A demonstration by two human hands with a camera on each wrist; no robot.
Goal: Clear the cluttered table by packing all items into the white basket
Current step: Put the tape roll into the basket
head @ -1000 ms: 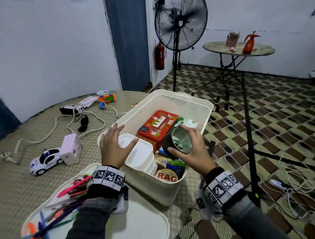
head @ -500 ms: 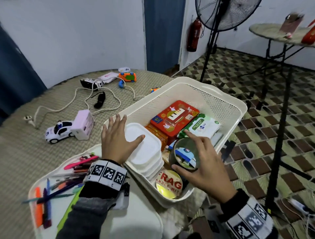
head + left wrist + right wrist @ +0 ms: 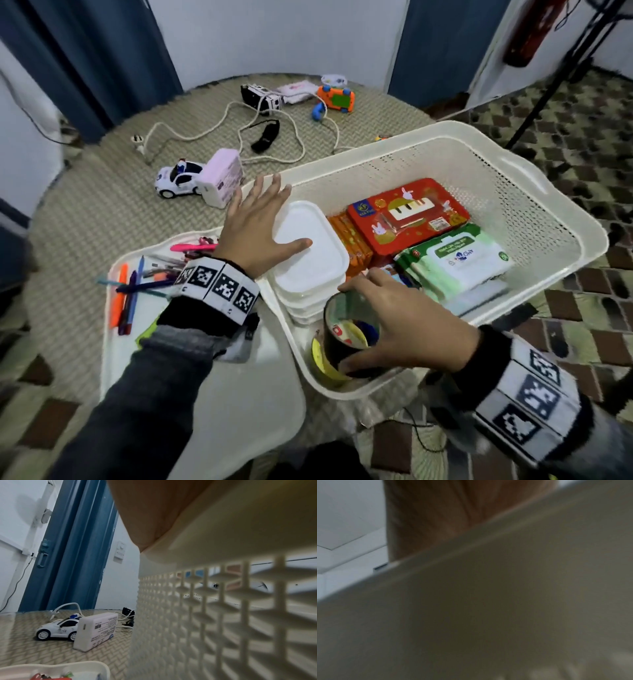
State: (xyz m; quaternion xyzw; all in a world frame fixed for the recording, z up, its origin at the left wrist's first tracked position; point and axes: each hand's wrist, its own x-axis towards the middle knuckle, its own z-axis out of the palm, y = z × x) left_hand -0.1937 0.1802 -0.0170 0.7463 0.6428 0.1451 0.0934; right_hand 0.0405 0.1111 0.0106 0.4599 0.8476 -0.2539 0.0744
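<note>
The white basket stands on the table's right side; its mesh wall fills the left wrist view. My left hand rests flat, fingers spread, on a stack of white lidded containers inside it. In the near corner my right hand grips a black tape roll, which sits upright against a yellow roll. A red tin and a pack of wipes lie further in. The right wrist view is blurred: only palm and basket wall.
A white tray holding several pens lies left of the basket. Beyond it stand a toy police car and a pale pink box. A white cable, a black gadget and an orange toy lie at the far edge.
My right hand has carried the black tape roll down from above the basket's middle into its near corner. The left hand has stayed on the white containers. The head view has tilted downwards.
</note>
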